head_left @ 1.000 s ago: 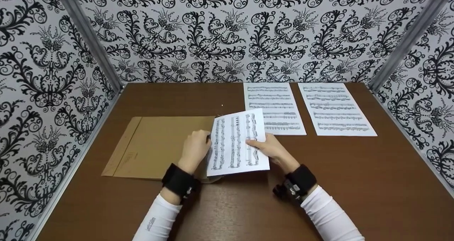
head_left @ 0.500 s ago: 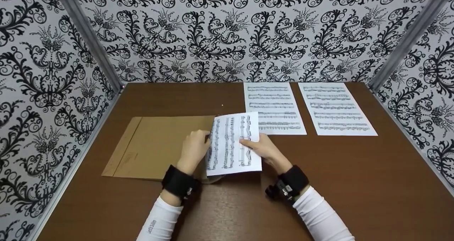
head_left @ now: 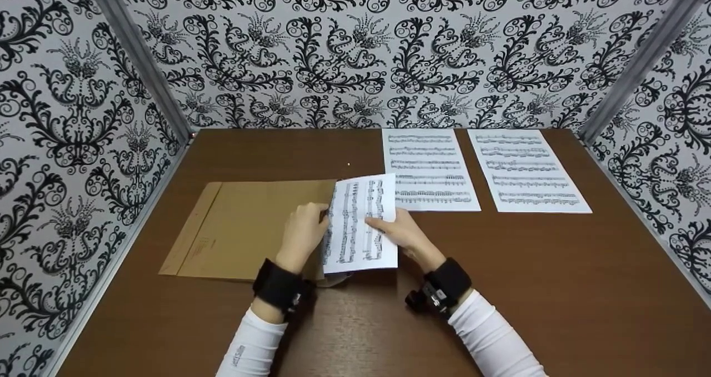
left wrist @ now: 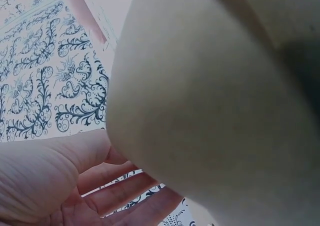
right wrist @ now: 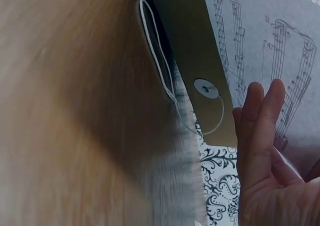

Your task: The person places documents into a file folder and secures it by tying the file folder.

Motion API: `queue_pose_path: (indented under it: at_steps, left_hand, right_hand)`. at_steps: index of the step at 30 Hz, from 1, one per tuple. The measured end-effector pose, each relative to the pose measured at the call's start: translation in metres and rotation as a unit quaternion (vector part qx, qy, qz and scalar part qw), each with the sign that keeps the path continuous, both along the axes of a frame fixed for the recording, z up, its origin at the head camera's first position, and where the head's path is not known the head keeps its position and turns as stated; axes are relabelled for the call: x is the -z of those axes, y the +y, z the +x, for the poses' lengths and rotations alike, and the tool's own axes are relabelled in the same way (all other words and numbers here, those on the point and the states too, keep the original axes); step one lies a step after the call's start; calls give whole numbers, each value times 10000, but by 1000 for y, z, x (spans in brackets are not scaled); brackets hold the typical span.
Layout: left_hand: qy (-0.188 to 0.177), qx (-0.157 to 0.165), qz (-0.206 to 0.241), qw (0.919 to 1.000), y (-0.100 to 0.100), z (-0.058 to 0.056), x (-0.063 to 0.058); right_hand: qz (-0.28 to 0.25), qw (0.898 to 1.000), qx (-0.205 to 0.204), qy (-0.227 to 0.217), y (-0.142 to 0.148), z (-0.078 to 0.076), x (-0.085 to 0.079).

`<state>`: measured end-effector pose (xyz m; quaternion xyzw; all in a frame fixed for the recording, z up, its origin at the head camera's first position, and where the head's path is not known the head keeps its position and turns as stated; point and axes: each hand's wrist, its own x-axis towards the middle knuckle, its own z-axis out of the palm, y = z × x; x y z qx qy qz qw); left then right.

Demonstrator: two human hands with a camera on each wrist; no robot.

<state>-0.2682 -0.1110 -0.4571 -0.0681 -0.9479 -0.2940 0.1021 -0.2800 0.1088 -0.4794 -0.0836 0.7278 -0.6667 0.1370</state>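
A brown envelope (head_left: 244, 227) lies at the left on the table, its mouth facing right. My left hand (head_left: 304, 227) grips it at the mouth's edge; in the left wrist view, the fingers (left wrist: 125, 191) run partly behind a big tan surface. A sheet of music (head_left: 355, 249), turned sideways, has its left part inside the envelope. Pinching the sheet's right side, my right hand (head_left: 404, 232) has its thumb on top and the fingers underneath. The right wrist view shows those fingers (right wrist: 260, 126) against the paper, beside a round white button (right wrist: 206, 88) on the envelope.
Two more music sheets lie flat at the back right, one nearer the middle (head_left: 430, 171) and one farther right (head_left: 530, 171). A white string (right wrist: 156, 48) loops from the envelope's button. Patterned walls (head_left: 355, 55) enclose the brown table (head_left: 527, 288) at back and sides.
My right hand has moved left, sliding the music sheet farther into the envelope, so less of it shows. The left hand and the envelope have stayed nearly in place.
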Motion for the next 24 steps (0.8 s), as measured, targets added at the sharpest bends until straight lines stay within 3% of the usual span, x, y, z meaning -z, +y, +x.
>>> queue_pose_path:
  at_steps: [18,24]
  left_hand:
    - [37,-27,76,10000,0,3,-1]
    - [-42,-22,22,10000,2,3,-4]
  right_hand:
    - [-204,9998,6,56,-20,0,4]
    - [96,9998,137,52,-25,-1,5]
